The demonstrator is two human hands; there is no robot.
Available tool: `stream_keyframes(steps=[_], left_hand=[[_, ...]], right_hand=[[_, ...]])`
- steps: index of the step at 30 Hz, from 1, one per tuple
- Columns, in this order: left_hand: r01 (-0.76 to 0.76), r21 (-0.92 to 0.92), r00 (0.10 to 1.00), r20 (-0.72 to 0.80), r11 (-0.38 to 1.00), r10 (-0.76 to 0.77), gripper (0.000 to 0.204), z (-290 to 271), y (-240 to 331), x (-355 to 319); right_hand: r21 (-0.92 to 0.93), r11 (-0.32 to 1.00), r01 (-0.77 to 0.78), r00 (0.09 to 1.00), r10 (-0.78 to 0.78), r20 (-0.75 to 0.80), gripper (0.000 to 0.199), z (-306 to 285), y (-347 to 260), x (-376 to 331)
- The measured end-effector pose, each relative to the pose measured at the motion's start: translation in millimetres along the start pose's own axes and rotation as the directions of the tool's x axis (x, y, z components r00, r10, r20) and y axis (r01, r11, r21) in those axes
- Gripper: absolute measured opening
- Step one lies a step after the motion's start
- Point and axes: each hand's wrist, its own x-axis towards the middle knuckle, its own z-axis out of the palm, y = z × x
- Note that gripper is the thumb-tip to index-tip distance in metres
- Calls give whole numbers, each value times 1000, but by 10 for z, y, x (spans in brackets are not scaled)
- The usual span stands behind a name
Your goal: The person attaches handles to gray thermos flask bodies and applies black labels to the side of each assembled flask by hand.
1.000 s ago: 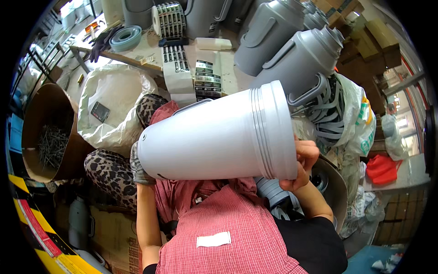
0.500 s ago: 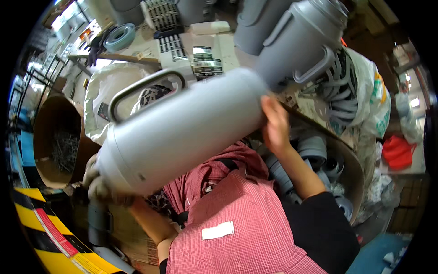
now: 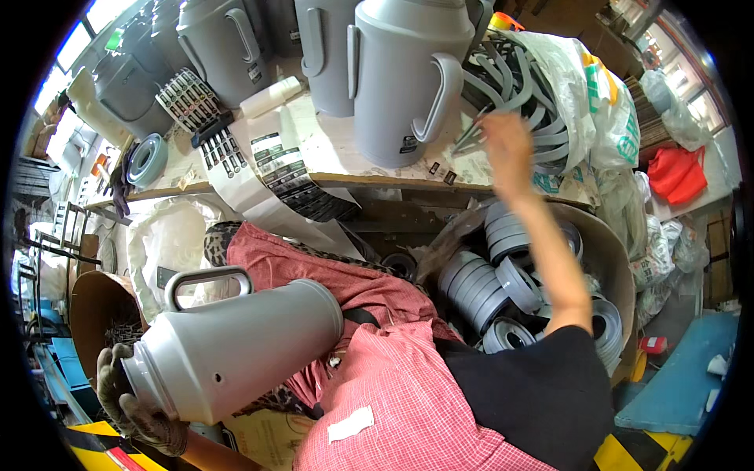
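Observation:
A large grey jug body (image 3: 236,345) with a loop handle lies sideways across my lap. My gloved left hand (image 3: 129,404) grips its wide bottom end at the lower left. My bare right hand (image 3: 506,145) is stretched out to the bench, blurred, at a bundle of grey curved handles (image 3: 518,86) in a plastic bag; whether its fingers hold one I cannot tell. A finished grey jug (image 3: 404,78) stands upright on the bench just left of that hand.
Several more grey jugs (image 3: 228,47) stand along the back of the bench. Label strips (image 3: 275,165) hang over its edge. A round bin of grey rings (image 3: 503,290) sits at my right, a drum of small metal parts (image 3: 94,314) at my left.
The jug has dropped from in front of my chest down onto my lap, held only by the left hand. My right hand let go of it and reached up to the handles.

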Motion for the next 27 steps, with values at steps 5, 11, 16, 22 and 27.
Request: stream_keyframes(steps=[5,11,16,22,27], left_hand=[[182,287,977,59,941,-206,63,-473,-461,-541],[99,-51,995,39,994,-97,77,-278,-429,-551],[179,128,984,-30,975,-176,112,-26,-25,-289],[213,53,974,-95,976,-207,100,268,174,-415],[192,67,952,-255,979,-169,97,321,270,-732]], right_hand=[[-422,862,281,951,-192,242,43,-578,1448,942],[31,988,152,984,-154,85,24,-564,2150,1392],[-391,903,-180,951,57,-305,34,-411,2170,1618],[-461,830,-314,890,88,-448,35,-390,2258,2137],[-95,923,-373,733,230,-640,41,-376,2537,2436]])
